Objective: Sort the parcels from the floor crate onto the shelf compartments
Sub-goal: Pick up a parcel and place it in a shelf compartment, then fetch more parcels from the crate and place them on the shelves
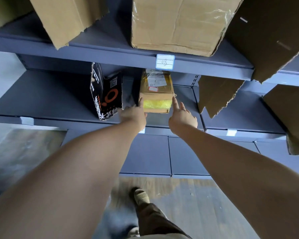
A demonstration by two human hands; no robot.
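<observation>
Both arms are stretched out toward the grey shelf (pixel 62 94), and between the two hands sits the parcel (pixel 156 94), a small brown cardboard box with yellow tape across its near face and a white label on top. It rests on the middle shelf board, in the compartment below the tag marked 08 (pixel 165 61).

The left hand (pixel 134 116) is at the parcel's near left corner, its thumb up against the left edge of the box; the other fingers of that hand are hidden behind the hand, so whether they are spread or curled cannot be told. The right hand (pixel 182 118) is open, fingers (pixel 175 102) loosely spread, the forefinger pointing up and touching the parcel's right near corner. Neither hand pinches the box; they flank it, one on each side.

Just left of the left hand's fingers stands a black carton (pixel 107 95) with orange and white print, tilted, its torn flap edge showing. To the right of the right hand's fingers, well apart, a ragged cardboard flap (pixel 217 94) hangs over the next compartment. Above the fingers, on the upper board, a large brown box (pixel 179 25) with clear tape sits right over the tag.

Below the arms, a foot in a beige sandal (pixel 141 197) stands on the wooden floor (pixel 205 204).
</observation>
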